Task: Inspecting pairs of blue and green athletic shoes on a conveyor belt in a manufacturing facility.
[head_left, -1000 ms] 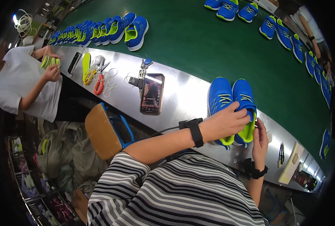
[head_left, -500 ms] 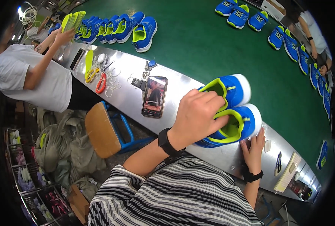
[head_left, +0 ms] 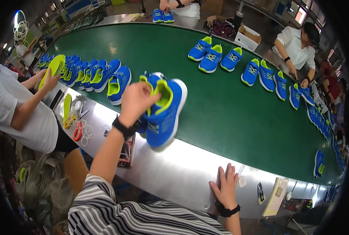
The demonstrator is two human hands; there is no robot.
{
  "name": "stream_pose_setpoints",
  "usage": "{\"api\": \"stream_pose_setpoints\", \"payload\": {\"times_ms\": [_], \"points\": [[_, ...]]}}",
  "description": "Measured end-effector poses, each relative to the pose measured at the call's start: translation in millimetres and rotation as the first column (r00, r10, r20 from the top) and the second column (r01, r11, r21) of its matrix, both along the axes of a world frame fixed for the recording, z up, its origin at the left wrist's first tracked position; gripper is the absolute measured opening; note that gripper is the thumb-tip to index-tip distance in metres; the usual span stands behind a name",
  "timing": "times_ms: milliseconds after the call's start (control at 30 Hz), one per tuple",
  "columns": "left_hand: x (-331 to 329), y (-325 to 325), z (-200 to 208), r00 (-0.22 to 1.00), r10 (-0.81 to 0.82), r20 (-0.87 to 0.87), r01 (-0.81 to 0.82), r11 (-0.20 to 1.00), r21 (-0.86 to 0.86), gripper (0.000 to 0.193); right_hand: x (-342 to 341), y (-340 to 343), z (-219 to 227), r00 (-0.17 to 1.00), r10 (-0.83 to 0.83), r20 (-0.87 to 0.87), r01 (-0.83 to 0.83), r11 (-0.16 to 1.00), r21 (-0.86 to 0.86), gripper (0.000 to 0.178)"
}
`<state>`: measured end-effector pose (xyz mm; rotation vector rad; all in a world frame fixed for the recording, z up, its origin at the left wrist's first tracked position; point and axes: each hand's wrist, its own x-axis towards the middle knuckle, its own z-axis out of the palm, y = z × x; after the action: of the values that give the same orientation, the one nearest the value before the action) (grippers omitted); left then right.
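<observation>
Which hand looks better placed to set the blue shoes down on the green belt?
Left. The left hand already grips the pair of blue shoes above the green belt; the right hand lies flat on the metal ledge.

1. Shoes [head_left: 164, 113] in the left hand [head_left: 137, 100]: blue woven mesh cloth, matt, with smooth white rubber soles.
2. Surface [head_left: 182, 168] under the right hand [head_left: 225, 184]: brushed metal, glossy.
3. Belt [head_left: 229, 113] at 12 o'clock: green, matt, smooth.
4. Box [head_left: 248, 38] at 1 o'clock: plain cardboard.
5. Shirt [head_left: 115, 215]: striped knit cloth.
</observation>
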<state>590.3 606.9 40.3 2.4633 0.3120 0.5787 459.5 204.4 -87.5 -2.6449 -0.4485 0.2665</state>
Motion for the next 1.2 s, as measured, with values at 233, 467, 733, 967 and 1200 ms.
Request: {"api": "stream_pose_setpoints", "payload": {"times_ms": [233, 467, 733, 967, 1200], "points": [[239.7, 104.8, 53.2, 0.985, -0.033, 0.172, 0.027, 0.999, 0.039, 0.046, 2.5, 13.9, 2.0, 0.998, 0.014, -0.059, -0.011, 0.998, 0.056, 0.071], [222.0, 134.3, 27.4, 0.95, -0.204, 0.238, 0.173, 0.974, 0.148, 0.048, 5.7, 19.7, 1.8, 0.995, -0.019, -0.094, 0.019, 1.0, 0.006, 0.072], [59.0, 275.7, -61.7, 0.941, 0.111, -0.319, 0.021, 0.924, 0.383, 0.123, 8.5, 32.8, 8.1, 0.996, -0.002, -0.091, 0.0, 1.0, -0.024, 0.074], [48.3, 269.9, -88.2, 0.84, 0.42, -0.342, -0.177, 0.81, 0.559, 0.109, 7.4, 42.1, 5.1, 0.997, -0.004, -0.071, 0.001, 0.999, -0.039, 0.073], [25.4, 185.5, -60.4, 0.98, 0.008, -0.199, 0.04, 0.971, 0.236, 0.067, 2.5, 42.7, -2.7, 1.0, 0.014, 0.012, -0.013, 0.999, -0.037, 0.069]]}}
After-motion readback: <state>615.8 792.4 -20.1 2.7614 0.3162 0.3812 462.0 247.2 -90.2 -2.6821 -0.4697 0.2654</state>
